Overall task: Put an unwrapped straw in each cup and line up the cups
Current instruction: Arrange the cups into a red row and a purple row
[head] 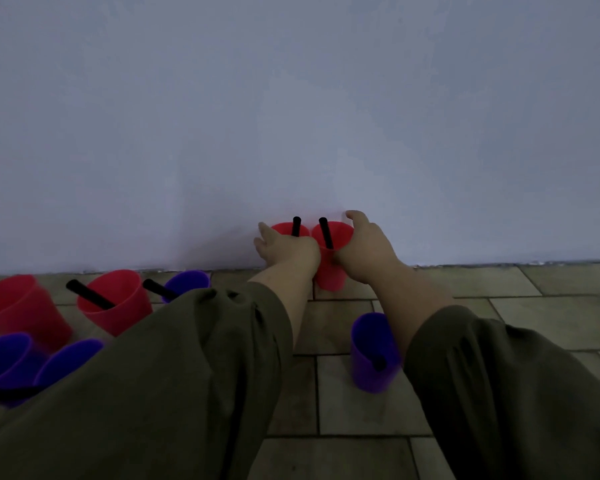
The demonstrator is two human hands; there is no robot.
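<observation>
Two red cups stand side by side against the pale wall, each with a black straw in it. My left hand (284,249) grips the left red cup (286,229), whose body is mostly hidden behind the hand. My right hand (368,249) grips the right red cup (331,261), thumb on its near side and fingers over the far rim. The left cup's straw (296,226) stands upright; the right cup's straw (325,232) leans left. A purple cup (373,353) with a straw inside stands on the floor tiles under my right forearm.
At the left sit more cups with black straws: a red cup (118,303), a big red cup (18,306), a purple cup by the wall (187,282) and two purple cups (4,358) near the bottom left. The floor is tiled.
</observation>
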